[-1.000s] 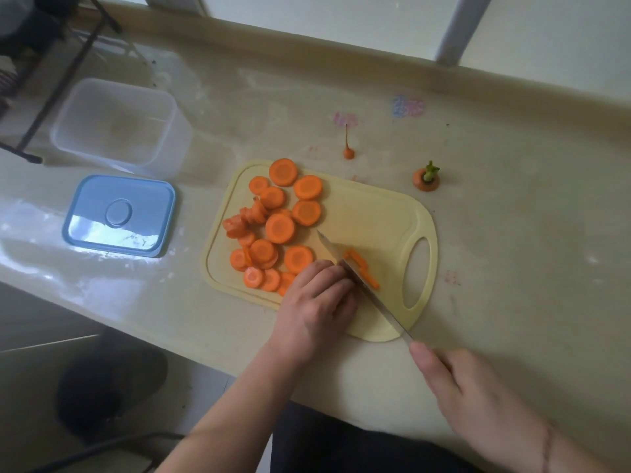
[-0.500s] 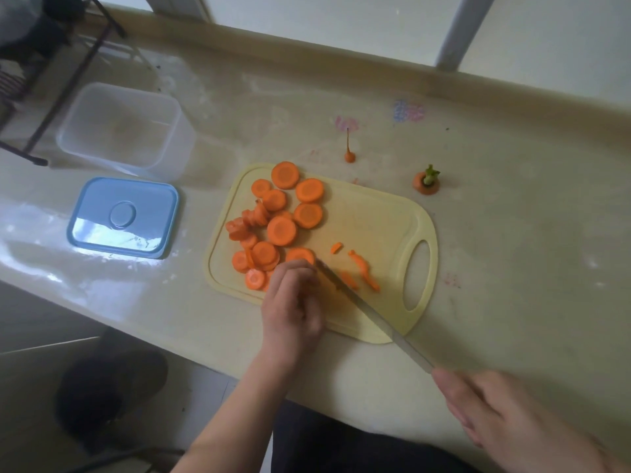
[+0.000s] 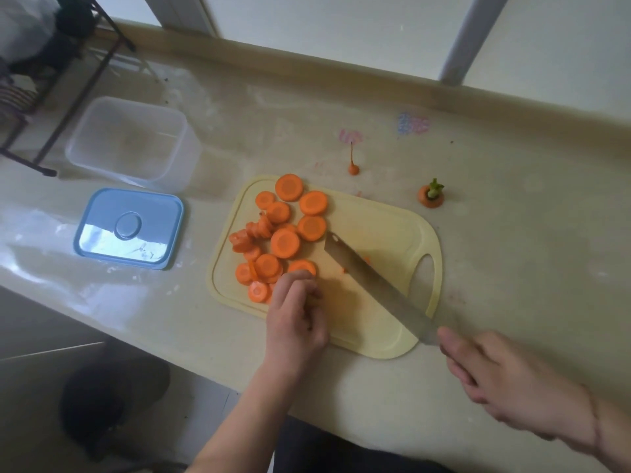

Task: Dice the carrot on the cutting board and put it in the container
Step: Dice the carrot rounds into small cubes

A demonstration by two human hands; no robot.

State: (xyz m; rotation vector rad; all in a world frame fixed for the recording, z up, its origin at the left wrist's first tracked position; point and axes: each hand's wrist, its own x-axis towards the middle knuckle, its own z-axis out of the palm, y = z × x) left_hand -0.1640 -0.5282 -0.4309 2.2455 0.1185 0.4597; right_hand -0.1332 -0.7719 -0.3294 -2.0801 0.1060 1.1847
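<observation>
Partly hidden under the knife [image 3: 375,285], perhaps carrot bits [image 3: 366,259]; right hand [image 3: 505,380] fingers around its handle, left hand [image 3: 295,319] fingers curled, contents unclear.

L hand [image 3: 296,319] curled, fingertips down; R hand [image 3: 505,380] closed w/ thumb extended fwd.

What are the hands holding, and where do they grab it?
The right hand holds the knife by its handle. The left hand rests at the carrot slices; whether it pinches one cannot be told.
</observation>
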